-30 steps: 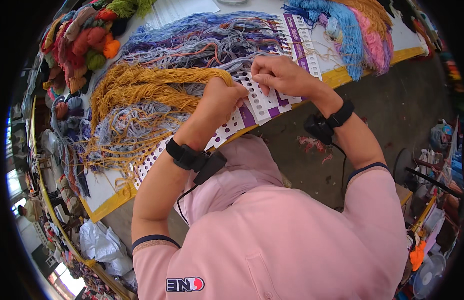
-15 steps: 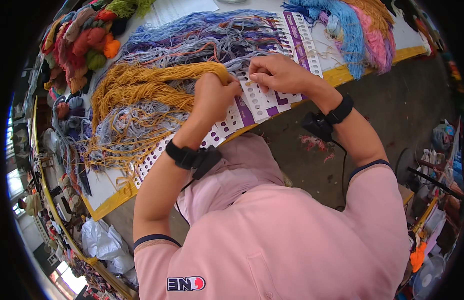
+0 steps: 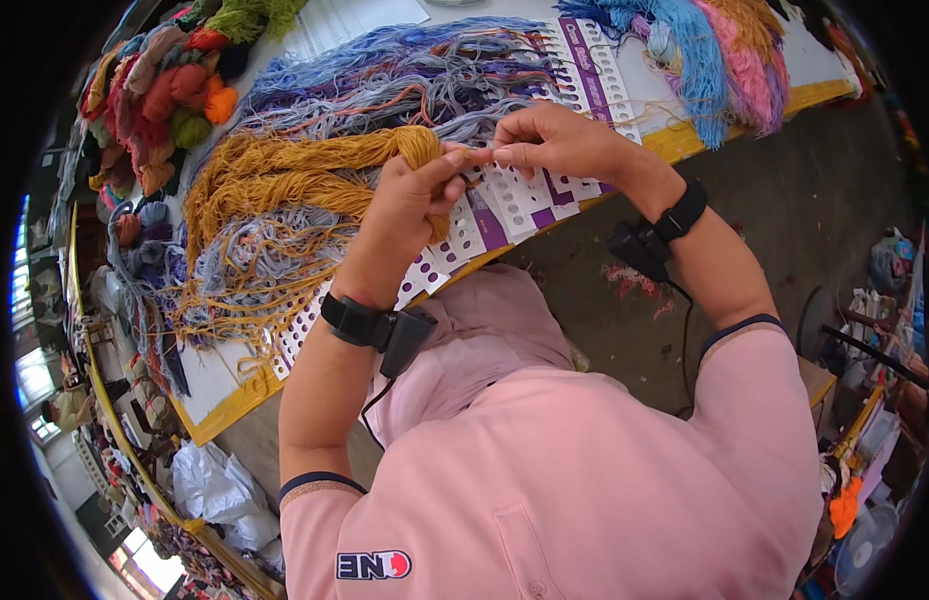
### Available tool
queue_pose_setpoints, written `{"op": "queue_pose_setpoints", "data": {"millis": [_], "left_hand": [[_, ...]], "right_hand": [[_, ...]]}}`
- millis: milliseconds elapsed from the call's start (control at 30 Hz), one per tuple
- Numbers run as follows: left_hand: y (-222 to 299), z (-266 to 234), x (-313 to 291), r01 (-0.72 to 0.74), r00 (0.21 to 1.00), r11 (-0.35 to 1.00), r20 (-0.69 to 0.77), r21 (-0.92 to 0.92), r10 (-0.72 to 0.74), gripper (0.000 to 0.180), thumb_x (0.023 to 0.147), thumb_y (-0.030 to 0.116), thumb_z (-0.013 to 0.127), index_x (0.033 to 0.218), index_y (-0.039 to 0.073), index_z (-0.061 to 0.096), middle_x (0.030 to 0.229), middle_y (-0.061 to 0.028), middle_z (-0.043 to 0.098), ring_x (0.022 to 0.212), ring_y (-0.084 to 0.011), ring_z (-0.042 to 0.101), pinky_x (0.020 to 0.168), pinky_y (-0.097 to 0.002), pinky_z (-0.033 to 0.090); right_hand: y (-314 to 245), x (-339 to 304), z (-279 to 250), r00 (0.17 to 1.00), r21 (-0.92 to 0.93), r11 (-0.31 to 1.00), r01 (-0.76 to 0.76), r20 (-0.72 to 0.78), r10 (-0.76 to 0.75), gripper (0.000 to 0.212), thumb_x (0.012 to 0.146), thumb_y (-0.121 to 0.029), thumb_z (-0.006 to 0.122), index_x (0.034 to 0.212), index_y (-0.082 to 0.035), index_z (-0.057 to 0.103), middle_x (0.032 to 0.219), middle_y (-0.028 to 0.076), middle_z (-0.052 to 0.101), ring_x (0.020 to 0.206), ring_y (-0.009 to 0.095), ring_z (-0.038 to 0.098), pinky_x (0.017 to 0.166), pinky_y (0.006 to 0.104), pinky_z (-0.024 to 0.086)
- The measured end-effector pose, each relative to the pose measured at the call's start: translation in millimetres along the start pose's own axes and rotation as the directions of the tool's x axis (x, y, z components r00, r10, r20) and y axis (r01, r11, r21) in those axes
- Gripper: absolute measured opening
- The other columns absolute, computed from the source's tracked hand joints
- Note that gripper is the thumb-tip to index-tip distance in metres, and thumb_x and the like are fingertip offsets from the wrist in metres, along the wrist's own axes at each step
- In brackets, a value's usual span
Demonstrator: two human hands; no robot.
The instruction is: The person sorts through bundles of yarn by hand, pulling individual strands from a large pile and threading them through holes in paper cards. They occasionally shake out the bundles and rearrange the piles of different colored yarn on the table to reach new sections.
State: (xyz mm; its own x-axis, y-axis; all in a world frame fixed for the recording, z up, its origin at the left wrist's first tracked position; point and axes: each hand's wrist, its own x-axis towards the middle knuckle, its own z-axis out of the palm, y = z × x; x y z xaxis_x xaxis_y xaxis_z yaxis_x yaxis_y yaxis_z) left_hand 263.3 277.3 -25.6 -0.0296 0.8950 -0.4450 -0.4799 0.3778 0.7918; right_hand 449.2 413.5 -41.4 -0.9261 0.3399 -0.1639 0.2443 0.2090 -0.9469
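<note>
A thick hank of mustard-yellow thread (image 3: 284, 160) lies across the left half of the table, its looped end standing up at my left hand (image 3: 409, 205). That hand's fingers are closed round the hank, with thumb and forefinger pointing right. My right hand (image 3: 559, 145) is pinched close to the left fingertips; a strand between them is too fine to make out for certain. Beneath both hands lie white cards with purple bands and punched holes (image 3: 494, 225). Blue, grey and purple threads (image 3: 384, 80) run from similar cards (image 3: 589, 75) farther back.
Coloured yarn skeins (image 3: 174, 85) are heaped at the far left, and blue, pink and orange hanks (image 3: 719, 70) hang over the right edge. Yellow tape (image 3: 234, 408) lines the table's front edge. White plastic bags (image 3: 219, 490) sit on the floor at left.
My left hand has turned and shifted slightly, with the hank's looped end now raised beside its thumb. My right fingers have come nearer to the left fingertips.
</note>
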Motion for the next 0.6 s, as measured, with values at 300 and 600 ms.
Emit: {"op": "queue_pose_setpoints", "data": {"millis": [300,600], "left_hand": [[-5,11,1,-0.209,0.964,0.699,0.025,0.684,0.265,0.014,0.093,0.011,0.059,0.097,0.000,0.066,0.069,-0.0002,0.060,0.057,-0.0042,0.049,0.052,-0.0196,0.038],[8,-12,24,-0.005,0.975,0.980,0.218,0.199,-0.039,0.011,0.092,0.008,0.058,0.097,-0.001,0.063,0.086,-0.0050,0.065,0.066,-0.0044,0.050,0.050,-0.0172,0.035]], "right_hand": [[1,7,3,0.997,-0.099,0.994,-0.050,-0.056,0.044,0.020,0.094,-0.020,0.061,0.090,-0.001,0.063,0.075,0.001,0.062,0.065,0.005,0.057,0.061,0.0221,0.046],[-6,9,3,0.995,-0.071,0.996,-0.056,-0.088,0.050,0.017,0.094,-0.020,0.060,0.088,-0.004,0.063,0.064,-0.001,0.060,0.060,0.005,0.054,0.055,0.0221,0.041]]}}
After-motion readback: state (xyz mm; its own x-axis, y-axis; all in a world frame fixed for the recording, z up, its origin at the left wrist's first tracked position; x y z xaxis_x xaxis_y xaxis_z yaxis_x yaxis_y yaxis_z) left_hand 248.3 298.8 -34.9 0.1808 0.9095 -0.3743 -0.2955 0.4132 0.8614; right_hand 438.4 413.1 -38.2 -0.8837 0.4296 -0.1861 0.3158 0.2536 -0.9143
